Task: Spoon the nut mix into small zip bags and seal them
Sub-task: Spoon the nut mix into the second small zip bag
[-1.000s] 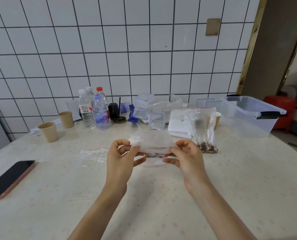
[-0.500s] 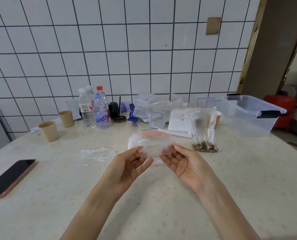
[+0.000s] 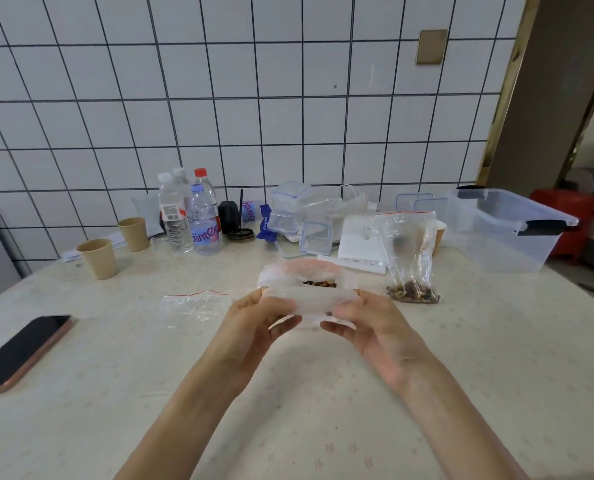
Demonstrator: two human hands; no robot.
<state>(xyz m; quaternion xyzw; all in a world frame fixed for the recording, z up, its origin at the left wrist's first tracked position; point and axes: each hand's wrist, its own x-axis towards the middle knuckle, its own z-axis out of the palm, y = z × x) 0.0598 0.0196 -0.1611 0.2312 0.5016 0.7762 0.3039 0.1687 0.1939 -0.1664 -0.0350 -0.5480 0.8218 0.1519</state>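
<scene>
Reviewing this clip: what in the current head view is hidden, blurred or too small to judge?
- Small zip bag, head view: whether its zip strip is sealed; the film is blurred and bunched between the left hand and the right hand.
- Nut mix inside it: only a dark patch shows, amount unclear.
- Spoon: none visible, possibly behind the clutter.
- Water bottles: label text mostly too small.

We see two bare forearms, no sleeves in view, ending in our left hand [image 3: 254, 323] and right hand [image 3: 378, 330], with no rings, watch or gloves on them
</scene>
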